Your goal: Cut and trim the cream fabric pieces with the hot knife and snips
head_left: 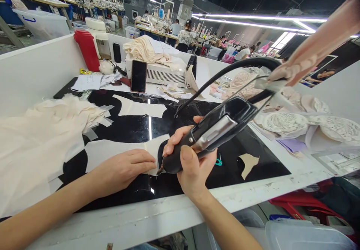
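**Cutter tip at the edge of a pale fabric piece**

At the worktop's left edge lies a loose pile of cream cloth (36,137), soft and creased. Beside it, near the front edge, a flat pale fabric piece (112,153) rests on the glossy black worktop (264,167), its long axis running left to right. The left hand (126,169) lies flat on it, fingers spread, pressing it down. Just right, the right hand (191,160) is wrapped firmly around a black handheld cutter (213,130) with a metal strip along its body. The cutter slants up to the right; its tip seems to touch the piece's right edge, though the contact is hard to see. A black cable (225,72) arcs upward. Lace pieces (284,122) lie at the right edge.
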Demonstrator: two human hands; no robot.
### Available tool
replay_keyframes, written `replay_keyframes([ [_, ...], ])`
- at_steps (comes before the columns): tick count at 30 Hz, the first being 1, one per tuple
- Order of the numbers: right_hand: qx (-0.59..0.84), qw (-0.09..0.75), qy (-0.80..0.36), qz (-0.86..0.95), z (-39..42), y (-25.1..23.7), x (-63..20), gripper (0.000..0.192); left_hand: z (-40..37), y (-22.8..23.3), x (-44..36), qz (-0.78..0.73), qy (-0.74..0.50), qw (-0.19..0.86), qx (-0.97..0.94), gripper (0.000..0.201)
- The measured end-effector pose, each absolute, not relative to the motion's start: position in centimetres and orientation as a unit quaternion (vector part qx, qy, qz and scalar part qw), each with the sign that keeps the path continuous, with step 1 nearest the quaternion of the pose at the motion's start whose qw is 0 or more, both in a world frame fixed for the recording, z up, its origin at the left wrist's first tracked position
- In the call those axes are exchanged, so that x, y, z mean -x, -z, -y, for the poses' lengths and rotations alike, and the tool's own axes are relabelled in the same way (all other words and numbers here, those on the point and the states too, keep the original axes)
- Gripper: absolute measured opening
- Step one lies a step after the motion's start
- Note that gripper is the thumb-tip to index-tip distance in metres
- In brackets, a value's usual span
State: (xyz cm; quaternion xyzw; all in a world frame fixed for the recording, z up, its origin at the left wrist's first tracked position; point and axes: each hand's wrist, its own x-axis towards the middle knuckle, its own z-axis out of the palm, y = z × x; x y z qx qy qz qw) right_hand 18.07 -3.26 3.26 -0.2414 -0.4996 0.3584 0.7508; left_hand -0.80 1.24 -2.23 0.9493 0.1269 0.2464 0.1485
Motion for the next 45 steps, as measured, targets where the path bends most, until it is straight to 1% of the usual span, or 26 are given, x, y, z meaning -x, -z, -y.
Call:
replay_keyframes([
  [6,0.253,0.744,-0.364,0.5,4.4,-3.3,-17.8,0.038,-0.9,2.3,0.9,-0.103,-0.218,0.145,-0.96,0.048],
  [10,0.255,0.743,-0.365,0.5,4.4,-4.1,-18.6,0.042,0.8,1.2,1.5,-0.104,-0.182,0.205,-0.956,0.046],
  [13,0.263,0.759,-0.335,0.493,3.3,-4.7,-20.1,0.039,2.3,-0.2,2.2,-0.115,-0.151,0.238,-0.952,0.052],
  [15,0.274,0.766,-0.316,0.488,2.4,-4.9,-21.1,0.035,2.8,-1.1,2.5,-0.119,-0.153,0.22,-0.956,0.055],
  [17,0.282,0.769,-0.305,0.485,1.7,-4.7,-21.9,0.032,2.8,-1.7,2.4,-0.123,-0.174,0.18,-0.96,0.055],
  [21,0.286,0.765,-0.303,0.491,1.3,-3.9,-22.2,0.029,2.1,-2.1,1.0,-0.126,-0.215,0.102,-0.963,0.043],
  [27,0.275,0.767,-0.294,0.499,1.4,-3.5,-21.8,0.03,0.6,-0.4,-2.5,-0.11,-0.237,0.023,-0.965,0.024],
  [30,0.283,0.771,-0.294,0.489,1.2,-3.5,-21.8,0.031,-0.1,0.9,-3.6,-0.103,-0.228,-0.018,-0.968,0.021],
  [35,0.28,0.77,-0.3,0.489,1.2,-3.5,-21.9,0.029,-0.7,2.0,-3.8,-0.104,-0.214,-0.035,-0.971,0.021],
  [41,0.259,0.77,-0.311,0.494,1.2,-3.6,-21.8,0.028,-0.6,1.7,-3.0,-0.119,-0.195,-0.031,-0.973,0.029],
  [45,0.26,0.769,-0.312,0.493,1.1,-3.5,-21.8,0.028,-0.5,1.7,-2.7,-0.126,-0.186,-0.019,-0.974,0.029],
])
